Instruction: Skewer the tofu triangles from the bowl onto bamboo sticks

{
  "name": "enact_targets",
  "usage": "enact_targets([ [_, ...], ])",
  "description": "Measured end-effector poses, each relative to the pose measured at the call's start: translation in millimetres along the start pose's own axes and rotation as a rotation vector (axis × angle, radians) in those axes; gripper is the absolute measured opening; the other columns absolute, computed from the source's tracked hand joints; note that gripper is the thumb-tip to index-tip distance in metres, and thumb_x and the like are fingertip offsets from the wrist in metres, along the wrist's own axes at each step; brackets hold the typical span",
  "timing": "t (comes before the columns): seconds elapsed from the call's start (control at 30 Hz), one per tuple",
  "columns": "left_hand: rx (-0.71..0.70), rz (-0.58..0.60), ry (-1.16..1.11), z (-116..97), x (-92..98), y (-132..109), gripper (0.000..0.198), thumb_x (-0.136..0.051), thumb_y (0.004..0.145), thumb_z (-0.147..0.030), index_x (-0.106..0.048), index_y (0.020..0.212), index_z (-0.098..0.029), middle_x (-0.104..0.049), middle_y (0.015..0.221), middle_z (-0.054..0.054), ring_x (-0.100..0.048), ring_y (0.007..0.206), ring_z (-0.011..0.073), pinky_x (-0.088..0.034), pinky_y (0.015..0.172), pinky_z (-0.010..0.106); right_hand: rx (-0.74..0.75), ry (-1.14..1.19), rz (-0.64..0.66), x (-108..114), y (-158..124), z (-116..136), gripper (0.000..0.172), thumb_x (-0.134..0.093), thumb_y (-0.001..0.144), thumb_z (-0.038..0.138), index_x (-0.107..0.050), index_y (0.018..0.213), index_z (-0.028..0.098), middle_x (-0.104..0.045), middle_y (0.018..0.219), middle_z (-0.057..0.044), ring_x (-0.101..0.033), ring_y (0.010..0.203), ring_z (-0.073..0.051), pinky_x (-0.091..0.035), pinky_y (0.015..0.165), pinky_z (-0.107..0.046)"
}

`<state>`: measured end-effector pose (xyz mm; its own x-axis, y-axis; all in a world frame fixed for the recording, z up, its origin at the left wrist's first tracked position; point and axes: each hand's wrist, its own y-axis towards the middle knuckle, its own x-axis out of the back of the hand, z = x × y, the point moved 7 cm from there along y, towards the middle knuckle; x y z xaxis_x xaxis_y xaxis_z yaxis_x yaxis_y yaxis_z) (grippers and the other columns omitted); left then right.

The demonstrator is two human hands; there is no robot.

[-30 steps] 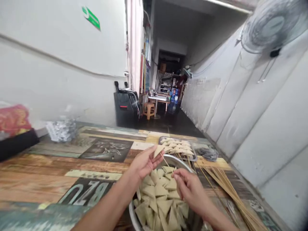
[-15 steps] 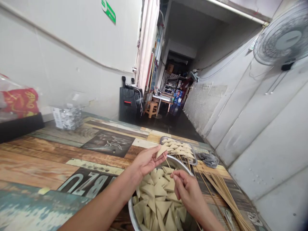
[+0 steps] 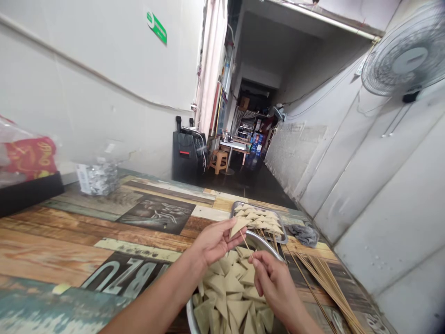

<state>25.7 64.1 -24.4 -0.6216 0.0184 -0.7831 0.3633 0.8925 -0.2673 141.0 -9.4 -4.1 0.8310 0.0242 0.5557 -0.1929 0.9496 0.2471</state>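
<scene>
My left hand (image 3: 213, 241) pinches a pale triangular tofu piece (image 3: 239, 226) above a metal bowl (image 3: 267, 242). A thin bamboo skewer (image 3: 246, 242) runs from that piece down to my right hand (image 3: 269, 278), whose fingers are closed on its lower end. The skewer's tip is in the triangle. The bowl below both hands is heaped with several more triangular pieces (image 3: 229, 297).
A metal tray (image 3: 283, 235) behind the bowl holds skewered triangles. Loose bamboo skewers (image 3: 327, 287) lie fanned at the right, beside a grey cloth (image 3: 305, 233). A foil packet (image 3: 97, 177) and a red bag (image 3: 29, 155) sit at the far left of the patterned table (image 3: 104, 232). A fan (image 3: 406, 58) hangs on the right wall.
Both hands have stayed together over the bowl with the triangle and skewer; the view shifted slightly, so they appear a little lower and to the right.
</scene>
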Motion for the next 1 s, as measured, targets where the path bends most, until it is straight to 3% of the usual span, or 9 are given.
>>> enact_targets([
  [1.0,-0.004,0.095,0.166,4.2,-10.6,-11.7,0.007,-0.057,0.076,-0.009,-0.061,0.082,-0.008,-0.068,0.082,0.01,-0.065,0.081,0.0213,-0.052,0.08,0.038,0.035,-0.032,-0.065,1.4,-0.2,0.4,0.019,-0.036,0.091,0.031,-0.049,0.086,0.018,-0.048,0.047,0.007,-0.043,0.044,-0.009,-0.034,0.05,-0.019],
])
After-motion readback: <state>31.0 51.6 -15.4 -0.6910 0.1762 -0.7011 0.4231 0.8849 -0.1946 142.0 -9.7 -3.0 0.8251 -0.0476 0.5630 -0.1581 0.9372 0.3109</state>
